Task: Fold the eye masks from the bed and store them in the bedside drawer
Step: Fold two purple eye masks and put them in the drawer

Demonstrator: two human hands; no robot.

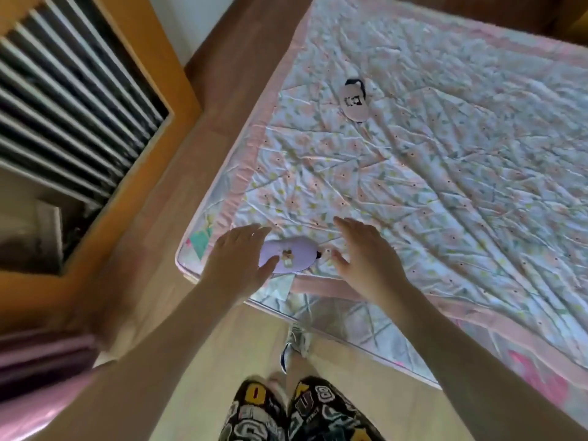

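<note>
A lilac eye mask [291, 253] with a small picture on it lies near the bed's front corner, folded in half it seems. My left hand [238, 253] hovers over its left end with fingers straight, the thumb lying over the mask's edge. My right hand [362, 248] is just right of the mask, fingers spread and relaxed, holding nothing. A second mask [353, 101], pale pink with a black strap and a dark print, lies farther up the bed, beyond both hands.
The bed is covered by a crumpled floral quilt [445, 173] with a pink border. A wooden bed frame [191, 173] runs along its left side. A wooden-framed slatted panel [73, 100] stands at the left. My feet and patterned trousers [299, 412] are on the floor below.
</note>
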